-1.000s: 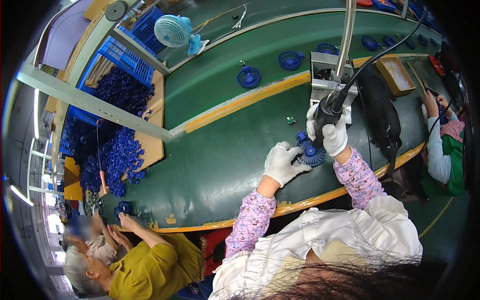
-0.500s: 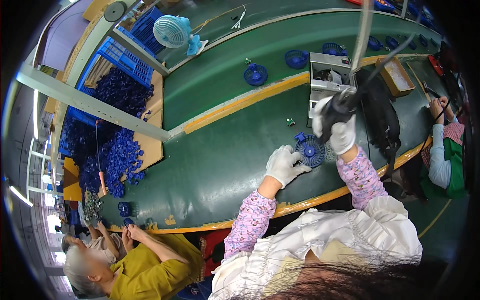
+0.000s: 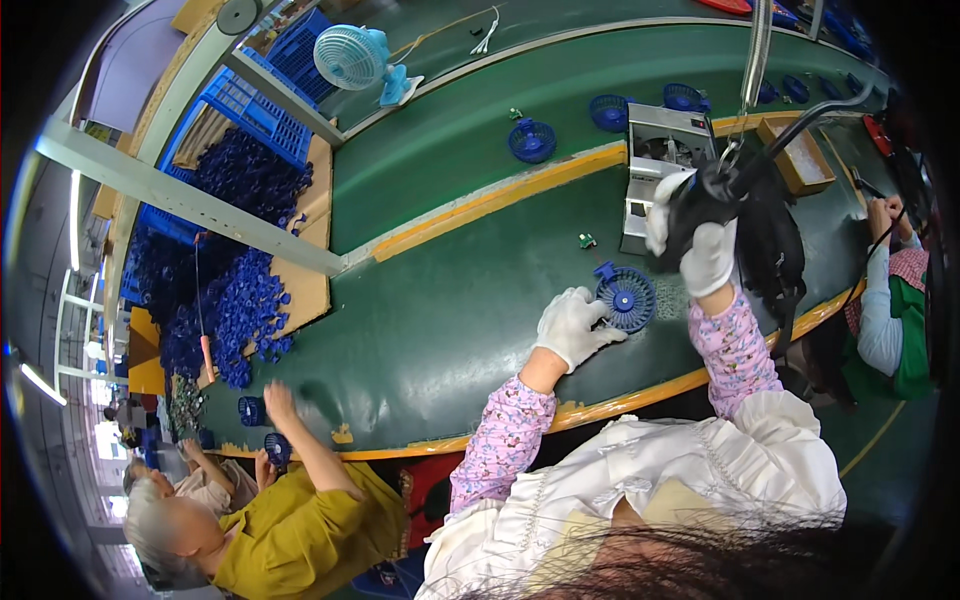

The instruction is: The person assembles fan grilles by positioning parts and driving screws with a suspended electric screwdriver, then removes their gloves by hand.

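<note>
A blue round fan housing (image 3: 626, 300) with a slatted grille lies on the green bench in front of me. My left hand (image 3: 572, 328), in a white glove, holds it by its left rim, thumb and fingers at the edge. Right of and beyond it, my gloved right hand (image 3: 708, 258) is closed round a black electric screwdriver (image 3: 690, 218) hanging from a metal spring. The tool is partly blurred, and its tip cannot be made out. A small green circuit board (image 3: 586, 241) lies just beyond the housing.
A grey metal box (image 3: 670, 122) stands beyond my right hand, with a black bag (image 3: 785, 235) and a cardboard box (image 3: 800, 165) to its right. More housings (image 3: 532, 141) sit on the belt. Blue parts (image 3: 245, 300) are heaped left. Co-workers sit at both sides.
My right hand and the screwdriver have moved right, away from the fan housing. My left hand stays on its rim. The co-worker at left has lifted a hand over the bench.
</note>
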A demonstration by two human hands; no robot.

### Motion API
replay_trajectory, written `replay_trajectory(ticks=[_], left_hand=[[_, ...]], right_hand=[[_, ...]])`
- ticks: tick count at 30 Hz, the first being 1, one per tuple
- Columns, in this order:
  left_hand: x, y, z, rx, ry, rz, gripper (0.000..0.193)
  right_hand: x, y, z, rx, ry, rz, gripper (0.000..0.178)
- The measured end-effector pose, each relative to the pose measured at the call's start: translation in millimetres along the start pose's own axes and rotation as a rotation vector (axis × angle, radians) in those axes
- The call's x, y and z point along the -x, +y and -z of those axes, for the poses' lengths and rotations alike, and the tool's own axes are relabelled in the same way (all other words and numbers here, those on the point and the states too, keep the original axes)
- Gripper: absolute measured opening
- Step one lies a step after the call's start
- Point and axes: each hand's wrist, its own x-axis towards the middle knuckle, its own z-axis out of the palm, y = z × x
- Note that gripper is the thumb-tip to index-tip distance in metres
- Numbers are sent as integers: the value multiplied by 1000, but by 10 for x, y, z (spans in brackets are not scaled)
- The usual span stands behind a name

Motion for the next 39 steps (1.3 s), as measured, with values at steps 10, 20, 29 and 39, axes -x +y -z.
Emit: replay_trajectory(ticks=[10,20,29,39], left_hand=[[-2,-118,-116,22,16,-59,34],[-8,-33,-64,66,84,-12,31],[16,-270,-89,99,646,260,56],[-99,-262,-66,-8,382,-146,18]], right_hand=[[329,402,-225,-59,-209,-220,74],[290,478,-152,-25,-329,-260,70],[-151,-85,62,124,71,170,74],[-100,-28,240,28,96,69,71]])
